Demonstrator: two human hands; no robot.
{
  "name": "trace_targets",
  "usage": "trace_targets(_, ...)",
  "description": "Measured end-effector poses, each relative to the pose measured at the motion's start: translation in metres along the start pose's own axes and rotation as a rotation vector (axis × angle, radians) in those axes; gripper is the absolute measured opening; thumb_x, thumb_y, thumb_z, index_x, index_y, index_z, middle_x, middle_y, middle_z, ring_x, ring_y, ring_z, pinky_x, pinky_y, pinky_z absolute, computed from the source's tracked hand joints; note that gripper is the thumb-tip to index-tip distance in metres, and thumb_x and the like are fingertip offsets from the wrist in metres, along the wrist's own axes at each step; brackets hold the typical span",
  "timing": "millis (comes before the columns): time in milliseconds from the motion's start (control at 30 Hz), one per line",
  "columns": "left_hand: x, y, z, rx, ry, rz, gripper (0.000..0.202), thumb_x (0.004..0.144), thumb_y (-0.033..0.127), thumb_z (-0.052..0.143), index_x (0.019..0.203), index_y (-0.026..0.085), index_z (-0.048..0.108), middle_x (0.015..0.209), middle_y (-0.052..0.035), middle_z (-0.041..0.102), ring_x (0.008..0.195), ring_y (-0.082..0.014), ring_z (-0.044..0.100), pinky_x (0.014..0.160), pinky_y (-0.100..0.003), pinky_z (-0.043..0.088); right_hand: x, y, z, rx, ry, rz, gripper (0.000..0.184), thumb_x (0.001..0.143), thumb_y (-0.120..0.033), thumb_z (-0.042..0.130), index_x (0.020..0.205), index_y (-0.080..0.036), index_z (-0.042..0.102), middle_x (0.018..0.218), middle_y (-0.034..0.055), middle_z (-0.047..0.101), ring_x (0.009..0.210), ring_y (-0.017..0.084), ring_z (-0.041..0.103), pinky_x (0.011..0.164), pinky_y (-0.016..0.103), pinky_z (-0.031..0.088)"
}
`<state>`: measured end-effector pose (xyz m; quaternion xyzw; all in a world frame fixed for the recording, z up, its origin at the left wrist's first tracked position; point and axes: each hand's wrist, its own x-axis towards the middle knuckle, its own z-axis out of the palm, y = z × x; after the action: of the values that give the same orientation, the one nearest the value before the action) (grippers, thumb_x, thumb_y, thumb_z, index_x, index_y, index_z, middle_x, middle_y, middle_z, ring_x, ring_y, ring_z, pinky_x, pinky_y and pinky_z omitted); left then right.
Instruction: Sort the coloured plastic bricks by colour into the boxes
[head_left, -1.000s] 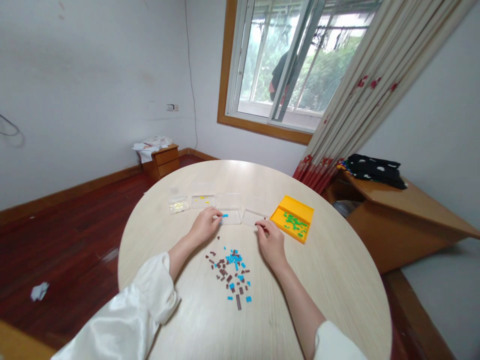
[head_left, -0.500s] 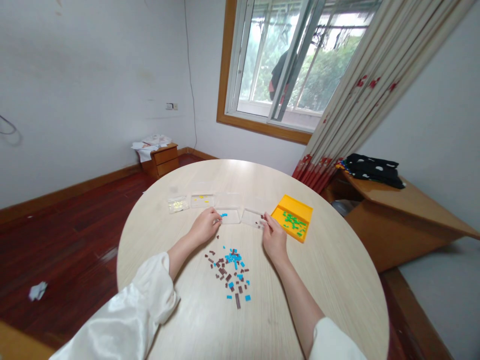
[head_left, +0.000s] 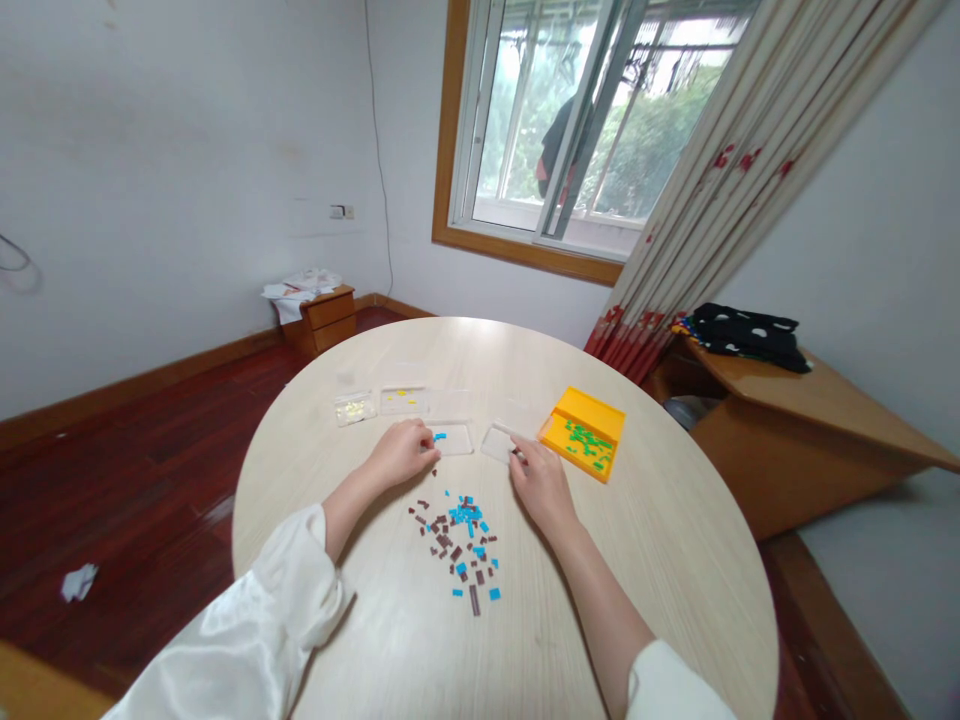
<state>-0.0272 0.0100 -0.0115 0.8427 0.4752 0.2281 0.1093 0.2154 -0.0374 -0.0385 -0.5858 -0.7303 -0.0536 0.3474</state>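
A pile of small blue and brown pieces (head_left: 463, 544) lies on the round wooden table (head_left: 675, 560) between my arms. My left hand (head_left: 401, 452) rests curled beside a clear tray (head_left: 452, 439) that holds blue pieces. With fingers pinched, my right hand (head_left: 538, 478) touches the near edge of another clear tray (head_left: 501, 441); what it pinches is too small to make out. A yellow tray (head_left: 583, 431) with green pieces sits to the right.
Two more clear trays (head_left: 384, 404) with pale and yellow pieces stand at the far left of the row. A wooden desk (head_left: 795, 420) with dark cloth is at the right, a small cabinet (head_left: 319, 318) by the far wall, a curtain (head_left: 720, 190) beside the window.
My right hand has drawn back slightly from the yellow tray toward the clear tray's near edge. My left hand has stayed beside the blue-piece tray.
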Motion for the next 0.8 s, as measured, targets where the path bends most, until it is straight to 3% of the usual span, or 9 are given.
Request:
trace_targets(200,-0.002,0.001,-0.013,-0.009,-0.059,0.005,0.010,0.071,0.022,0.060,0.065,0.017,0.065,0.073,-0.0057,0.063,0.069,-0.0173,0.057,0.067,-0.028,0.041,0.000,-0.013,-0.012,-0.057,0.009,-0.032,0.026,0.081,-0.011,0.042,0.094,-0.016,0.065,0.089,0.0101,0.066,0.086,0.023,0.057,0.079,0.037,0.041)
trace_targets(333,-0.004,0.010,-0.020,-0.163,-0.059,0.092,0.009,0.072,0.018,0.058,0.070,0.015,0.066,0.076,-0.0045,0.064,0.072,-0.0150,0.056,0.069,-0.025,0.042,-0.002,-0.033,-0.023,0.123,-0.145,-0.140,0.026,0.076,-0.004,0.043,0.081,-0.017,0.065,0.081,0.0068,0.064,0.082,0.020,0.055,0.078,0.035,0.042)
trace_targets(533,-0.010,0.027,-0.027,-0.227,-0.292,0.044,0.019,0.076,0.020,0.051,0.074,0.015,0.069,0.060,-0.0010,0.062,0.054,-0.0110,0.050,0.055,-0.022,0.036,-0.007,-0.052,-0.024,0.260,-0.390,-0.243,0.031,0.075,0.000,0.045,0.079,-0.019,0.069,0.084,0.0049,0.061,0.085,0.018,0.053,0.079,0.033,0.043)
trace_targets(800,-0.012,0.023,-0.024,-0.153,-0.386,-0.006,0.026,0.071,0.012,0.046,0.076,0.013,0.072,0.061,-0.0036,0.065,0.051,-0.0107,0.049,0.050,-0.021,0.035,-0.009,-0.051,-0.018,0.203,-0.451,-0.232,0.034,0.075,0.000,0.047,0.089,-0.019,0.071,0.090,0.0060,0.060,0.089,0.018,0.051,0.082,0.034,0.043)
